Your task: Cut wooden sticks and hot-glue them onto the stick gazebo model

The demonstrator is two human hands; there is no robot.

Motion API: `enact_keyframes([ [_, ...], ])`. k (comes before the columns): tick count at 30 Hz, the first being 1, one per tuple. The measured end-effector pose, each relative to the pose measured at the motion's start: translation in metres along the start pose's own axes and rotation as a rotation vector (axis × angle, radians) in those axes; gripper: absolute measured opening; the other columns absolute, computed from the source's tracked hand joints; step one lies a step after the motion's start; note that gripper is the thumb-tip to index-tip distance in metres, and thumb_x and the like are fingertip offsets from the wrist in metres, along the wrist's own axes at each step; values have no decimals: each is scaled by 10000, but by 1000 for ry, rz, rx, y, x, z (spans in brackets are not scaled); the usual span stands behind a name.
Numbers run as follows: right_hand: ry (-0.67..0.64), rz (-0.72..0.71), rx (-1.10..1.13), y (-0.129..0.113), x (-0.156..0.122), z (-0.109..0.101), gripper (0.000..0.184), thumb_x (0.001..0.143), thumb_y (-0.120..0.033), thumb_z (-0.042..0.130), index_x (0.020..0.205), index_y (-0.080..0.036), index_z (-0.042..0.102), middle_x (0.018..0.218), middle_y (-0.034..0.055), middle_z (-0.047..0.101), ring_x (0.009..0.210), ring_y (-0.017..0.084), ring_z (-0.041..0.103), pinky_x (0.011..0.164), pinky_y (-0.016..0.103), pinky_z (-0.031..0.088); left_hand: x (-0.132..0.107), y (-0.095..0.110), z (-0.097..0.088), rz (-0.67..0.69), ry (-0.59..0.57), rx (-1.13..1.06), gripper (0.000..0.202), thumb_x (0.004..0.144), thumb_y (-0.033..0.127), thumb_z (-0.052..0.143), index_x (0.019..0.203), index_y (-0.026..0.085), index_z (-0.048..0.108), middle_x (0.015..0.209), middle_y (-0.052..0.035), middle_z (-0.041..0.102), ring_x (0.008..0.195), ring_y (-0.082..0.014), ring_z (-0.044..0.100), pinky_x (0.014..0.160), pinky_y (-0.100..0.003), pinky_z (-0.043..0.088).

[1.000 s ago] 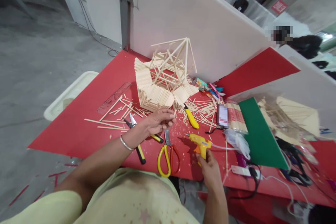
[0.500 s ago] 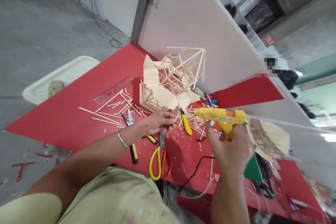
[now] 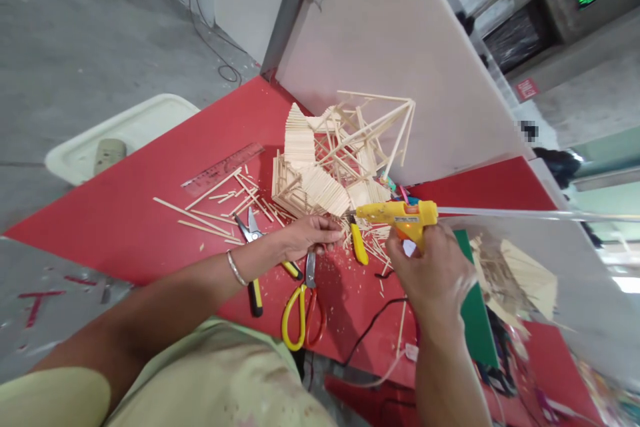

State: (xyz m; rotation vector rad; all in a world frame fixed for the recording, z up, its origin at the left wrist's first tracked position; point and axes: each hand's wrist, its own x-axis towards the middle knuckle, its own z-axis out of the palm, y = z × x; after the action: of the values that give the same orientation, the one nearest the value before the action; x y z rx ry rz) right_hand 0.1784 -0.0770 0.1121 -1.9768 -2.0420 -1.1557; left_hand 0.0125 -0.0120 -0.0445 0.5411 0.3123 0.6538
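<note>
A yellow hot glue gun [image 3: 397, 215] with a long clear glue stick [image 3: 500, 213] out of its back is gripped in my right hand [image 3: 433, 267]. Its nozzle points left, close to the fingertips of my left hand [image 3: 315, 235]. Those fingers are pinched together; whatever they hold is too small to make out. Just beyond stands a model built of thin wooden sticks [image 3: 320, 188], with slatted panels and an open frame. Below my left hand lie scissors [image 3: 303, 310] with one yellow and one red handle. A yellow utility knife [image 3: 359, 243] rests between my hands.
Cutting pliers [image 3: 256, 293] lie partly under my left wrist. Loose sticks [image 3: 200, 213] and a clear ruler [image 3: 223, 168] are on the red tabletop [image 3: 125, 227]. A white partition [image 3: 370, 33] rises behind the model. A green board [image 3: 477, 313] and a black cord [image 3: 367, 337] are at right.
My right hand has brought the glue gun left, so its nozzle is nearer my left fingertips. My left hand stays pinched near the model. The camera view has shifted slightly.
</note>
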Motion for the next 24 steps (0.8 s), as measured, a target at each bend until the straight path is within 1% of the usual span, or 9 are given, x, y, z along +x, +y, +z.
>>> enact_keyframes([
  [2,37,-13,-25,1,2,0,301,856,-471,560,867,-173,597,826,47,627,661,152,525,569,278,240,0,0,0,9,4,7,395,588,366,877,811,108,677,651,0,608,526,-54,535,438,-162,317],
  [5,83,-92,-62,3,6,-2,275,850,-440,571,894,-173,620,805,40,613,660,148,504,565,277,244,0,0,0,25,12,6,384,592,369,874,797,110,678,642,10,589,529,-48,520,439,-162,300],
  [7,89,-137,-87,3,9,-3,289,850,-425,564,948,-160,626,798,45,604,671,152,494,559,280,243,0,0,0,33,10,7,368,604,365,869,794,114,678,637,15,580,537,-47,517,444,-161,298],
  [10,86,-158,-113,3,13,-3,331,843,-411,560,1019,-137,618,802,53,594,676,156,480,551,287,236,1,1,1,49,11,14,353,622,370,857,794,116,683,628,15,579,528,-46,500,448,-166,295],
  [16,140,-226,-149,2,18,-5,349,834,-418,594,1031,-130,613,808,51,610,660,149,492,534,288,237,-3,6,4,68,36,-3,366,621,390,854,807,118,693,675,1,604,511,-41,480,450,-180,282],
  [18,154,-214,-144,1,18,-7,324,830,-415,601,991,-135,618,803,51,618,647,143,489,521,286,227,-4,8,4,73,23,-13,361,629,394,849,797,117,691,665,3,596,508,-40,476,457,-182,289],
  [21,162,-199,-89,0,16,-13,238,815,-401,621,797,-164,597,761,35,616,622,126,486,519,269,248,-6,8,4,71,-15,-29,349,654,400,834,806,121,690,682,-1,598,510,-40,473,459,-183,295],
  [23,151,-195,-43,0,13,-17,260,803,-392,639,688,-181,541,725,20,608,609,115,491,529,253,276,-6,8,4,64,-34,-28,344,671,404,823,824,124,694,698,-4,599,515,-39,475,450,-180,286],
  [24,142,-191,-30,1,11,-19,278,799,-392,645,662,-185,520,712,14,604,600,111,490,531,249,280,-6,7,5,59,-40,-23,346,674,406,821,830,123,697,702,-6,599,519,-39,479,445,-178,279],
])
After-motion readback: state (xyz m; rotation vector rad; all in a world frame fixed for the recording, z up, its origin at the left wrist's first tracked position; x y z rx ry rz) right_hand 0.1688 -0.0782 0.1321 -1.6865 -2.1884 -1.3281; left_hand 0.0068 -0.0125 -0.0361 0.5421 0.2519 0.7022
